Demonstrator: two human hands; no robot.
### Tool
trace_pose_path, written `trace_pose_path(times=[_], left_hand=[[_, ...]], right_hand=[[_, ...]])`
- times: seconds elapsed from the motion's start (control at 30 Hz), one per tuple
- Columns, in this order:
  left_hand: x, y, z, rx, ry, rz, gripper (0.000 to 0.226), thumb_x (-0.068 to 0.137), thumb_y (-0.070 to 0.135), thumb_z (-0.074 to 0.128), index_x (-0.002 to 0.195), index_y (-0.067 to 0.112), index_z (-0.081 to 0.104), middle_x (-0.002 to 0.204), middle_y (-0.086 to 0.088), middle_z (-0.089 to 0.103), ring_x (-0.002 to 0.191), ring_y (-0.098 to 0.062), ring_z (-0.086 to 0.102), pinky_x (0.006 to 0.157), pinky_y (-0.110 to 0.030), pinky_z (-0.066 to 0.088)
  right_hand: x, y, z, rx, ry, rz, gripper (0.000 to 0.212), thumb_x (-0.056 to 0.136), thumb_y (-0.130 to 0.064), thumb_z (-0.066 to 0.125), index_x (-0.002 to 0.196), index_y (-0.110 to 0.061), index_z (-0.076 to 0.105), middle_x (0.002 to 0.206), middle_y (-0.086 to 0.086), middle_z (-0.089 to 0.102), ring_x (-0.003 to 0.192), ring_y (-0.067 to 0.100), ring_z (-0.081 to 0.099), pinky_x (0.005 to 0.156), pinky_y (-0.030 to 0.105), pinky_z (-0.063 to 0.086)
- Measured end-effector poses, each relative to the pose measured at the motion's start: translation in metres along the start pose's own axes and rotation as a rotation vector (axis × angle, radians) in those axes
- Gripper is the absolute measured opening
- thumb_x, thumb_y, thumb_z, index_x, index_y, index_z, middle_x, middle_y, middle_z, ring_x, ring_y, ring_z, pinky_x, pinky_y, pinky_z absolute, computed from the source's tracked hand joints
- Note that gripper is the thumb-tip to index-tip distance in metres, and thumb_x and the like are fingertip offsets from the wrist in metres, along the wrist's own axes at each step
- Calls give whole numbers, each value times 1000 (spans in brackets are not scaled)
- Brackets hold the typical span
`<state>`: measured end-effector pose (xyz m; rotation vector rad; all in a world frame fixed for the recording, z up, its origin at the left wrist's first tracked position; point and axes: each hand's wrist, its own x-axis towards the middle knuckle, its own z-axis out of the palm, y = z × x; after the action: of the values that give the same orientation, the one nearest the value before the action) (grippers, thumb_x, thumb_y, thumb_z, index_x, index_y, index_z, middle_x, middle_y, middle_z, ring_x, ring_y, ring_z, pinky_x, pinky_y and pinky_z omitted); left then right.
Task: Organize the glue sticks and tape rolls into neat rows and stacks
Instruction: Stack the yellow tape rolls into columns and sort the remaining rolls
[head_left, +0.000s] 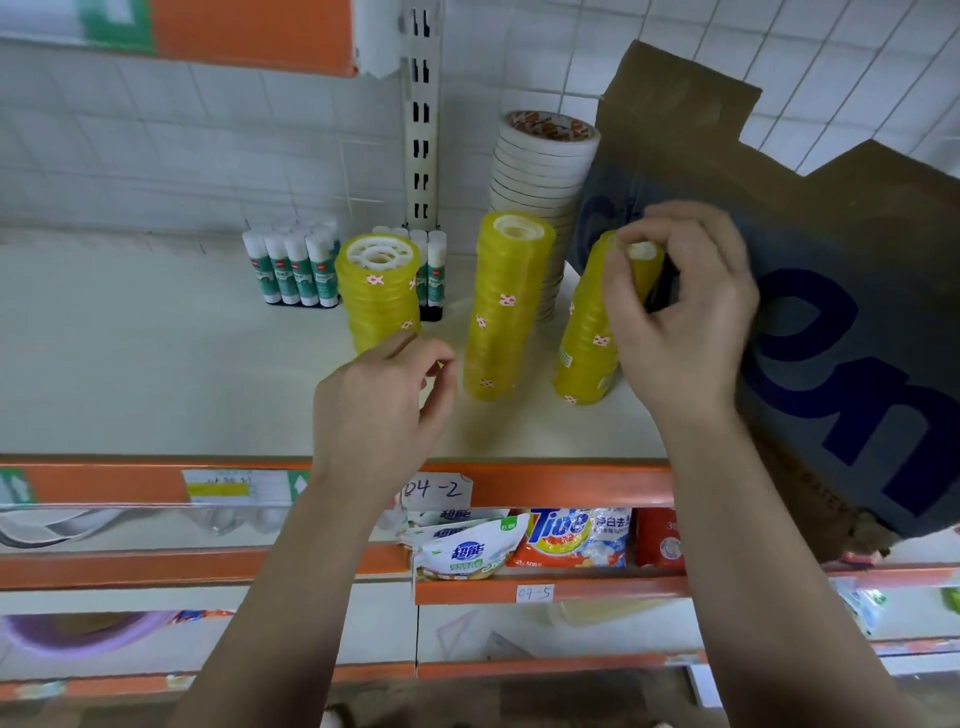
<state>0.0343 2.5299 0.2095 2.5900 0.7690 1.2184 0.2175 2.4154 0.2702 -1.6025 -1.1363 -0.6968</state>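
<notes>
Right fingertips: curled over the rim of the top roll, with the thumb on its near side, pinching it
Right hand: raised at the head of the right tape stack, wrist coming up from the lower right
Left fingers: loosely curled, thumb and forefinger close together, nothing seen held between them
Left hand: low in front of the foot of the left tape stack, hiding its bottom rolls; whether it touches them cannot be told
Yellow tape: three upright stacks in a row on the shelf; the middle tape stack stands free between the other two and leans slightly
Pale tape stack: taller, behind the middle and right stacks, close to the wall
Glue sticks: upright in a tight block at the back of the shelf, white caps up, just left of the left stack; a second block shows behind that stack
Cardboard box: tilted at the right end of the shelf, just behind the right hand, large dark letters on its side
Shelf edge: orange strip carrying a handwritten tag reading 04-2
Lower shelf: detergent packets standing in a row
Backdrop: white tiled wall and a slotted upright post
</notes>
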Motion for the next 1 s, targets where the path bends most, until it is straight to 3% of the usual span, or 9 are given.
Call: trace_pose_path(times=[0.2,0.4,0.63,0.8,1.0], left_hand=[[-18,-36,-30,67,21,-79,20,90,27,51,86,18,68,81,4,65,66,-21,64,50,-31,49],[-42,-104,-86,151,20,-150,21,89,26,52,91,14,69,88,0,66,70,-26,63,65,-35,50],[-85,-215,-187,274,-12,-271,22,90,29,48,93,16,66,89,1,66,74,-28,64,72,-38,46],[-107,-295,-254,328,-47,-305,21,89,29,49,93,16,64,87,0,65,77,-29,63,73,-39,46],[-123,-362,-294,348,-36,-400,15,87,27,56,95,17,66,91,1,67,79,-29,64,75,-36,41]], right_hand=[[-21,-58,30,156,-104,-63,9,89,-6,62,91,-2,69,91,6,65,89,14,58,77,30,49],[-41,-124,92,291,-225,-48,10,86,-7,63,94,-5,69,88,-3,60,78,13,56,74,24,48],[-73,-226,200,353,-360,-29,13,85,-12,64,97,-10,69,92,-12,56,84,17,60,78,30,50],[-94,-302,276,404,-461,28,16,85,-19,62,97,-12,69,97,-6,64,91,16,61,82,42,52],[-114,-358,346,400,-624,55,15,83,-23,63,93,-15,70,96,-3,66,94,17,61,83,42,52]])
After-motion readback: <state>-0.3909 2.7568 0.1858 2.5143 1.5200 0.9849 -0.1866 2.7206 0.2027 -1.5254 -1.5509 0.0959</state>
